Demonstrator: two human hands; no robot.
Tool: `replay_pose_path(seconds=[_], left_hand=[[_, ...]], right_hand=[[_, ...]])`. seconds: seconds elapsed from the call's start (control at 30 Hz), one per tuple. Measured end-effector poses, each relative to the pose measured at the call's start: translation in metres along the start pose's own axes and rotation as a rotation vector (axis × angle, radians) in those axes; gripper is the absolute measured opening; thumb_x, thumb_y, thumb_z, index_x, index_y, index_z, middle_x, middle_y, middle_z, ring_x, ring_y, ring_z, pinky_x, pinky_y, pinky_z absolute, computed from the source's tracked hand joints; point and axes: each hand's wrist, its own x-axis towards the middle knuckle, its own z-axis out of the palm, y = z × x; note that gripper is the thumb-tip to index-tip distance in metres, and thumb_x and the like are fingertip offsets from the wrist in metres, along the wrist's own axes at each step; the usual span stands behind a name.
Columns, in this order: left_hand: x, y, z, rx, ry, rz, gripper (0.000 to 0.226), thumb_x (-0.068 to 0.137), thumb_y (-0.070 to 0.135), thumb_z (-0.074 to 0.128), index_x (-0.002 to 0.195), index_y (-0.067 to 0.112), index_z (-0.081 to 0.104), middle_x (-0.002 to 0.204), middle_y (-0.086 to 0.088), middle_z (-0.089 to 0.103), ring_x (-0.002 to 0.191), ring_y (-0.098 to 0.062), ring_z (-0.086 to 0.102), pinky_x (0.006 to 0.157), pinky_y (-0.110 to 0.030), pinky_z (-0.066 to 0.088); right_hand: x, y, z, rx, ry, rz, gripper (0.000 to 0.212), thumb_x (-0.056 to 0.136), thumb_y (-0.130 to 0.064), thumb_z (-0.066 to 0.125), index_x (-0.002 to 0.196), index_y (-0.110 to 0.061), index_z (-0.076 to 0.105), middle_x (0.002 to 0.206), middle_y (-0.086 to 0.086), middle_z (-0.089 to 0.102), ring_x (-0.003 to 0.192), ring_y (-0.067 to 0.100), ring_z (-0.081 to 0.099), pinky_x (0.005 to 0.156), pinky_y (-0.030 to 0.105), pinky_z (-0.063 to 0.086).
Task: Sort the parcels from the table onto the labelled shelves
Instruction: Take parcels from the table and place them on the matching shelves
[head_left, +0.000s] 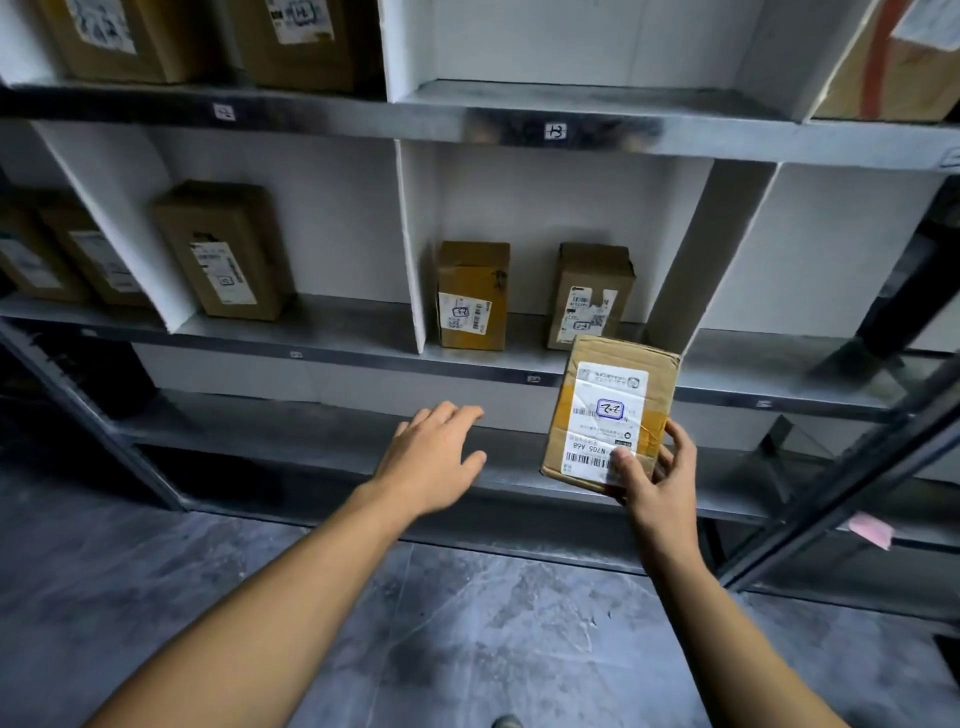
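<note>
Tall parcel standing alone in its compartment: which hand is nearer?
Left. The left hand is below-right of the tall parcel; the right hand, gripping a second parcel, is farther right.

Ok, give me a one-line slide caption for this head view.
Head view: right hand holds a labelled parcel before the shelves, left hand open beside it.

Dim, cool light. Glare streak on the grey metal shelf edge (566, 127); white cardboard dividers (410, 244) brightest, lower bays shadowed. Held brown cardboard parcel (608, 415) sharp; frame edges bent by wide-angle, corners blurred.
</note>
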Motion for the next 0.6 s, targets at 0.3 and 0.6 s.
replay_pose_path(seconds=[0.3, 0.6], left_hand=[[0.074, 0.037, 0.017, -0.019, 0.035, 0.015, 0.054, 0.095, 0.041, 0.050, 0.144, 0.028, 0.033, 0.145, 0.002, 0.042, 0.131, -0.021, 0.039, 0.108, -0.041, 0.033], [0.098, 0.030, 0.016, -0.040, 0.078, 0.003, 0.053, 0.095, 0.040, 0.051, 0.144, 0.030, 0.034, 0.144, 0.004, 0.041, 0.130, -0.020, 0.039, 0.108, -0.040, 0.033]], right_hand=[[0.082, -0.007, -0.019, -0.060, -0.013, -0.056, 0.057, 0.089, -0.033, 0.071, 0.131, -0.053, 0.038, 0.131, -0.006, 0.061, 0.122, 0.019, 0.059, 0.096, 0.053, 0.054], [0.102, -0.010, -0.001, -0.057, -0.067, -0.121, 0.063, 0.092, -0.024, 0.070, 0.144, -0.033, 0.036, 0.135, -0.004, 0.057, 0.126, 0.017, 0.055, 0.101, 0.049, 0.052]])
